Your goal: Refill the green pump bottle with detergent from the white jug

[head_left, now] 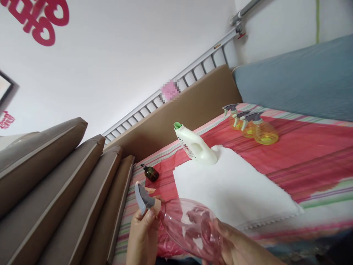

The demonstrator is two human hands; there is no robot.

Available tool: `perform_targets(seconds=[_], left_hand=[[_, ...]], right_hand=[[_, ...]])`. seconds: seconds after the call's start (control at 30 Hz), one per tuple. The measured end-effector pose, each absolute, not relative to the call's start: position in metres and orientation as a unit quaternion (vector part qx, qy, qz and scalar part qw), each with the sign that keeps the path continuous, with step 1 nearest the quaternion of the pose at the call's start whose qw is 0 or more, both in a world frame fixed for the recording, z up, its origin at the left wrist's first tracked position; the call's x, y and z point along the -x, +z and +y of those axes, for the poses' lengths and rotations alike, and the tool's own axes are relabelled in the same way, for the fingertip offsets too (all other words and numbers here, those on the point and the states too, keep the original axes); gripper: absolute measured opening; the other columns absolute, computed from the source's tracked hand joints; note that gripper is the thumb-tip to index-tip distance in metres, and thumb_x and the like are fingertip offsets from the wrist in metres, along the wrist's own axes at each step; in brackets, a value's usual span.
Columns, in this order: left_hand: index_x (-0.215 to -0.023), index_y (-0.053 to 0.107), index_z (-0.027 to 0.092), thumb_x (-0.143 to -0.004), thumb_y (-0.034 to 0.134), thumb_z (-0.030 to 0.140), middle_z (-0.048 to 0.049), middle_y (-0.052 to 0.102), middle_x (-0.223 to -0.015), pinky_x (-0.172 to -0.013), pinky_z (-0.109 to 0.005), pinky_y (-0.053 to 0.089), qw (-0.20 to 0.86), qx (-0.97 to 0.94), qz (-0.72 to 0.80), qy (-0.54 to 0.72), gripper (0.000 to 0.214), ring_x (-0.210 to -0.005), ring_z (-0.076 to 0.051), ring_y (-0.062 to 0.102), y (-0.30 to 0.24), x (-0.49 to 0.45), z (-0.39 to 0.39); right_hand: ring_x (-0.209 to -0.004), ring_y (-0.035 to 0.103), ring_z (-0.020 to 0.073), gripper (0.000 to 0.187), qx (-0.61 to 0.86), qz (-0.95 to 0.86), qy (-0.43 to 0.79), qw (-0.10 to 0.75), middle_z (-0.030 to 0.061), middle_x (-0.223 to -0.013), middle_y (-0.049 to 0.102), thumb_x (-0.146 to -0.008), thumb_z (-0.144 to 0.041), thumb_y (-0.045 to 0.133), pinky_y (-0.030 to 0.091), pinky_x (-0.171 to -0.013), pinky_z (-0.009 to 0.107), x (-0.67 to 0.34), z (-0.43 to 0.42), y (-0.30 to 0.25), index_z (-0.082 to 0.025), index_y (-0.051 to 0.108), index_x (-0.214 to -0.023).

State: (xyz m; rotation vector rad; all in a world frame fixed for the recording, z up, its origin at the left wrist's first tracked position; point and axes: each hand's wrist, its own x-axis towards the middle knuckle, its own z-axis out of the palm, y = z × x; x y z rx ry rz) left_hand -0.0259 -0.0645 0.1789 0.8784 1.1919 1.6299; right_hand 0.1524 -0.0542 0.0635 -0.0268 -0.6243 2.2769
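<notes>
At the bottom of the head view I hold a clear, empty spray bottle (190, 224) tilted on its side. My left hand (142, 235) is closed around its neck, thumb against the grey trigger head (143, 198). My right hand (237, 246) wraps the bottle's round body from below and behind. A white cloth (231, 187) lies spread on the red striped cover just beyond the bottle.
A white jug with a green spout (194, 145) stands at the cloth's far edge. A small dark brown bottle (151, 173) lies to its left. Three yellow spray bottles (255, 127) stand farther back. Brown cushions (55, 184) are stacked at left, a blue mattress (298, 81) at right.
</notes>
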Motion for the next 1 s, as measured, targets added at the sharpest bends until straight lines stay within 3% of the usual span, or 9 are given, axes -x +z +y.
perform_targets(seconds=[0.1,0.2,0.33,0.5,0.63,0.73,0.87,1.0], left_hand=[[-0.066,0.070,0.015,-0.052,0.083,0.028,-0.0033,0.065,-0.068,-0.068,-0.027,0.050,0.459,-0.357,0.475,0.660,0.023,-0.066,-0.015,0.059,0.179,0.026,-0.064],[-0.066,0.069,0.015,-0.055,0.082,0.030,-0.0025,0.062,-0.066,-0.067,-0.027,0.050,0.464,-0.368,0.464,0.658,0.022,-0.065,-0.015,0.057,0.180,0.025,-0.064],[-0.065,0.067,0.017,-0.058,0.080,0.028,0.0007,0.055,-0.059,-0.058,-0.024,0.047,0.472,-0.357,0.447,0.671,0.018,-0.061,-0.013,0.054,0.179,0.021,-0.064],[-0.060,0.066,0.018,-0.060,0.079,0.029,0.0001,0.056,-0.063,-0.061,-0.023,0.047,0.484,-0.354,0.428,0.676,0.018,-0.063,-0.013,0.054,0.178,0.018,-0.064],[-0.075,0.069,0.019,-0.059,0.079,0.033,-0.0018,0.062,-0.074,-0.064,-0.024,0.046,0.491,-0.364,0.423,0.669,0.023,-0.067,-0.014,0.054,0.176,0.017,-0.065],[-0.075,0.069,0.018,-0.058,0.080,0.033,-0.0030,0.064,-0.079,-0.068,-0.025,0.046,0.492,-0.351,0.436,0.666,0.025,-0.070,-0.014,0.056,0.174,0.018,-0.065],[-0.086,0.069,0.019,-0.059,0.080,0.029,-0.0027,0.064,-0.075,-0.066,-0.024,0.046,0.475,-0.350,0.453,0.669,0.030,-0.072,-0.015,0.057,0.172,0.019,-0.065],[-0.093,0.068,0.021,-0.063,0.078,0.027,-0.0014,0.064,-0.076,-0.067,-0.023,0.047,0.464,-0.354,0.452,0.675,0.032,-0.074,-0.015,0.059,0.169,0.022,-0.064]], right_hand=[[-0.075,0.065,0.0210,0.057,0.032,-0.275,0.869,0.409,0.0067,-0.093,0.066,-0.081,-0.047,0.057,0.048,-0.049,0.022,-0.157,-0.053,0.072,-0.025,0.038,-0.130],[-0.074,0.066,0.0219,0.069,0.054,-0.285,0.865,0.408,0.0081,-0.107,0.062,-0.080,-0.046,0.059,0.047,-0.047,0.023,-0.159,-0.054,0.075,-0.032,0.022,-0.136],[-0.074,0.067,0.0232,0.060,0.031,-0.289,0.872,0.393,0.0092,-0.100,0.064,-0.082,-0.049,0.054,0.046,-0.048,0.022,-0.159,-0.056,0.071,-0.027,0.030,-0.132],[-0.068,0.068,0.0166,0.050,0.020,-0.210,0.917,0.338,0.0112,-0.086,0.069,-0.086,-0.054,0.044,0.046,-0.049,0.015,-0.155,-0.056,0.066,-0.017,0.048,-0.120],[-0.067,0.069,0.0155,0.050,-0.005,-0.124,0.949,0.291,0.0070,-0.087,0.071,-0.087,-0.055,0.040,0.051,-0.055,0.019,-0.154,-0.055,0.065,-0.024,0.046,-0.126],[-0.063,0.069,0.0161,0.050,0.014,-0.137,0.943,0.303,0.0036,-0.081,0.071,-0.085,-0.057,0.044,0.050,-0.052,0.019,-0.156,-0.056,0.065,-0.029,0.044,-0.127],[-0.062,0.068,0.0160,0.046,0.042,-0.218,0.918,0.329,0.0083,-0.083,0.069,-0.084,-0.058,0.046,0.044,-0.044,0.015,-0.160,-0.056,0.067,-0.020,0.058,-0.108],[-0.063,0.067,0.0168,0.045,0.060,-0.252,0.899,0.352,0.0088,-0.078,0.068,-0.086,-0.057,0.041,0.042,-0.045,0.016,-0.161,-0.056,0.070,-0.017,0.061,-0.094]])
